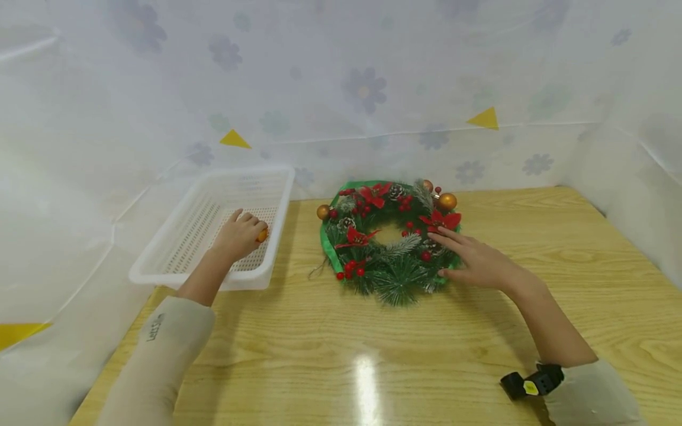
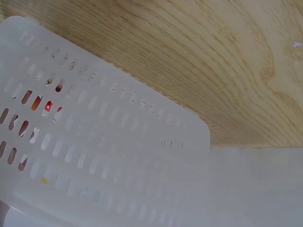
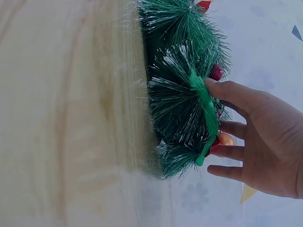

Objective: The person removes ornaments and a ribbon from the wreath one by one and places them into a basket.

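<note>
My left hand point(image 1: 240, 236) is down inside a white plastic basket point(image 1: 281, 219), fingers curled round a small orange ball ornament point(image 1: 262, 235) that peeks out beside them. The left wrist view looks at the slotted wall of the basket point(image 2: 137, 127); the hand is hidden behind it, with red and orange glimpses through the slots. On the table lies a green Christmas wreath point(image 1: 399, 278) with red flowers, berries, pine cones and golden balls. At its right edge, my right hand point(image 3: 270, 137) spreads its fingers, thumb tip right at the green ribbon point(image 3: 206, 106) along the rim.
The wooden table point(image 1: 330, 355) carries the basket at left and the wreath at the centre. Behind it hangs a pale flowered sheet point(image 1: 330, 71) with yellow triangles. A black wrist strap point(image 1: 543, 381) sits on the right wrist.
</note>
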Demonstrator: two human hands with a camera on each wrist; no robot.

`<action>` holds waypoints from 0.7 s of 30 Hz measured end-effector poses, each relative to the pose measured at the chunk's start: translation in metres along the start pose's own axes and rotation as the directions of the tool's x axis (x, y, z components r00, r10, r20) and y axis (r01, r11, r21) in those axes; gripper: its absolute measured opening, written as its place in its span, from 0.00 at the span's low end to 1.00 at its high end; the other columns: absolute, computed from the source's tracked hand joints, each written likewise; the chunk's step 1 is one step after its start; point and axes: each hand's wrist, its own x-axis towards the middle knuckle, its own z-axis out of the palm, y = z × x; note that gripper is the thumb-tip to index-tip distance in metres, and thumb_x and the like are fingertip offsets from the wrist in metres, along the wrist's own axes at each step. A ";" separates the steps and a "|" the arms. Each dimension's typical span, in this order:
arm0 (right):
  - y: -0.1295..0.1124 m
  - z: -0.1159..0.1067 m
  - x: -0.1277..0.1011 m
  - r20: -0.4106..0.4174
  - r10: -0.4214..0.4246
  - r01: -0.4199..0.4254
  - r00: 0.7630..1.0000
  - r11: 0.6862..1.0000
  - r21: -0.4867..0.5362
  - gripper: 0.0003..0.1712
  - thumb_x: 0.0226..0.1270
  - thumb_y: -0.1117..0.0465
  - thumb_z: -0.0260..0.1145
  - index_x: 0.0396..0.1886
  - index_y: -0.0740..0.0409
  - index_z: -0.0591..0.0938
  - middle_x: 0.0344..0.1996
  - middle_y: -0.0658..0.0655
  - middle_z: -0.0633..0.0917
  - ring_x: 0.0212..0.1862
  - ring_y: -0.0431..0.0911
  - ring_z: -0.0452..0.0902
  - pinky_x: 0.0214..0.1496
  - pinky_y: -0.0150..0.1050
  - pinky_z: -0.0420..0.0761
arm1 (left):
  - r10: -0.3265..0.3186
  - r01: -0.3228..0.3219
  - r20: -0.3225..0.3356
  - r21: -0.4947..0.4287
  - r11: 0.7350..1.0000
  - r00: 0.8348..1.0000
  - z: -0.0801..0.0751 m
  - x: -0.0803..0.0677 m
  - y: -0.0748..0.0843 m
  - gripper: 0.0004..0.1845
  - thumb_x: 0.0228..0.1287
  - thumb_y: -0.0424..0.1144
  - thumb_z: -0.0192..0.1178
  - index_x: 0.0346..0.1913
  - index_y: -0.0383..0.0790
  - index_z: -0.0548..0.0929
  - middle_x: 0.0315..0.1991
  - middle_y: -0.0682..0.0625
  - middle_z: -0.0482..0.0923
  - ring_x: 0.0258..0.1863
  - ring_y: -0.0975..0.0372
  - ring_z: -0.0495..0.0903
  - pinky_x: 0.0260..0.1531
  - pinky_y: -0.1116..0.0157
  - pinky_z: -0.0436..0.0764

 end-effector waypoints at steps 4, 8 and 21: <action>0.000 0.000 0.000 -0.002 -0.004 0.004 1.000 1.000 -0.002 0.43 0.62 0.50 0.63 0.71 0.55 0.55 0.69 0.65 0.51 0.63 0.69 0.51 0.55 0.67 0.59 | -0.002 0.002 0.031 0.011 1.000 1.000 -0.001 0.000 0.000 0.18 0.52 0.37 0.67 0.45 0.34 0.78 0.41 0.41 0.78 0.47 0.48 0.73 0.57 0.47 0.62; 0.000 0.000 0.000 0.002 -0.003 0.003 1.000 1.000 0.009 0.43 0.62 0.50 0.63 0.71 0.55 0.55 0.69 0.65 0.51 0.63 0.69 0.50 0.55 0.67 0.59 | 0.005 -0.007 0.073 0.029 1.000 0.997 -0.002 0.000 0.002 0.17 0.53 0.37 0.67 0.45 0.34 0.78 0.41 0.41 0.78 0.47 0.48 0.74 0.57 0.47 0.63; 0.001 0.000 0.000 0.008 0.008 -0.008 1.000 1.000 0.016 0.43 0.62 0.50 0.63 0.72 0.54 0.54 0.69 0.65 0.50 0.64 0.69 0.50 0.55 0.68 0.59 | 0.024 -0.026 0.099 0.014 1.000 0.995 -0.004 0.000 0.003 0.16 0.51 0.37 0.69 0.42 0.37 0.79 0.40 0.43 0.79 0.47 0.49 0.73 0.57 0.48 0.62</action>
